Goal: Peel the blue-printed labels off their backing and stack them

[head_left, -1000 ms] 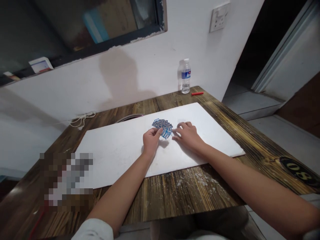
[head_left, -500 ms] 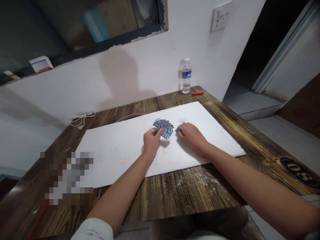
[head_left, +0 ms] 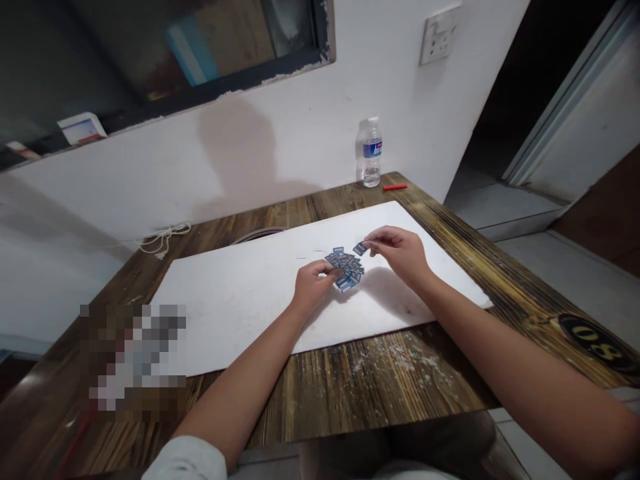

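Several small blue-edged cards (head_left: pixel 349 267) are spread in a fan, pinched at the lower left by my left hand (head_left: pixel 313 283). The fan is held above a white board (head_left: pixel 225 307) and casts a shadow on it. Up and to the right of the fan, my right hand (head_left: pixel 400 252) pinches a single card (head_left: pixel 359 248) of the same look between thumb and fingers. That card is apart from the fan. The print on the cards is too small to read.
The board lies on a dark wooden table (head_left: pixel 320 400). Toward the wall stand a water bottle (head_left: pixel 372 153) and a red pen-like stick (head_left: pixel 395 187). A white cable (head_left: pixel 163 237) lies at the left back. A pixelated patch covers something at the left front.
The fan and my left hand have shifted right and slightly down. My right hand has risen off the board and moved right and up, holding a card whose face now shows.
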`<action>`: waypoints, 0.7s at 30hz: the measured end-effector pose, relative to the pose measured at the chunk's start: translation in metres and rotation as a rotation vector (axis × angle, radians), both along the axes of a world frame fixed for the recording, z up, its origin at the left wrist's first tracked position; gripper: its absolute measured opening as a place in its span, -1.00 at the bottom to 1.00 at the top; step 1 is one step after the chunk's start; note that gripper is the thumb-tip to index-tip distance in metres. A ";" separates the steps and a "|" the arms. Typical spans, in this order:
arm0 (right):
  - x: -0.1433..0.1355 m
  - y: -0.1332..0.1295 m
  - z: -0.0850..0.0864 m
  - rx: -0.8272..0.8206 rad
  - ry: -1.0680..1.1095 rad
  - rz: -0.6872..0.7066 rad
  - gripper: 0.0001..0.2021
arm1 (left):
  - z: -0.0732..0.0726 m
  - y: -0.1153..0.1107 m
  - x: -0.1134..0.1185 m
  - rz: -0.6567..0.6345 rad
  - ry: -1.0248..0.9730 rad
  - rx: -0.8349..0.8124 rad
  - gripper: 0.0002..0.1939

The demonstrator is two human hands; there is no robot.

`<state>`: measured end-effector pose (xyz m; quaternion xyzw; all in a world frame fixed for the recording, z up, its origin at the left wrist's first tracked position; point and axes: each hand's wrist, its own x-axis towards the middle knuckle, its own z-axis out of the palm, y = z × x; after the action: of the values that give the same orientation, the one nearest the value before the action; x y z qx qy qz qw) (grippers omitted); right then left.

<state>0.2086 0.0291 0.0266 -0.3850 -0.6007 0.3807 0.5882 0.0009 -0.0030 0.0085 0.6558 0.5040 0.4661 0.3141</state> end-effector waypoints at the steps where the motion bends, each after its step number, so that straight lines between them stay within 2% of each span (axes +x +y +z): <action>1: 0.000 -0.002 0.002 0.022 0.000 0.001 -0.86 | 0.000 0.000 0.000 -0.029 0.027 0.002 -0.79; 6: -0.004 -0.009 0.007 0.143 -0.118 0.046 -0.88 | 0.002 -0.002 0.000 -0.119 0.125 0.030 -0.78; 11: -0.006 -0.012 0.005 0.235 -0.305 0.025 -0.91 | 0.004 -0.003 0.001 -0.119 0.139 0.044 -0.78; 21: -0.007 -0.008 0.006 -0.008 -0.321 0.170 -0.84 | 0.004 -0.003 0.000 -0.101 0.137 0.025 -0.80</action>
<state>0.2015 0.0209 0.0327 -0.3911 -0.7158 0.3650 0.4488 0.0012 -0.0058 0.0120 0.7148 0.4847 0.4099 0.2935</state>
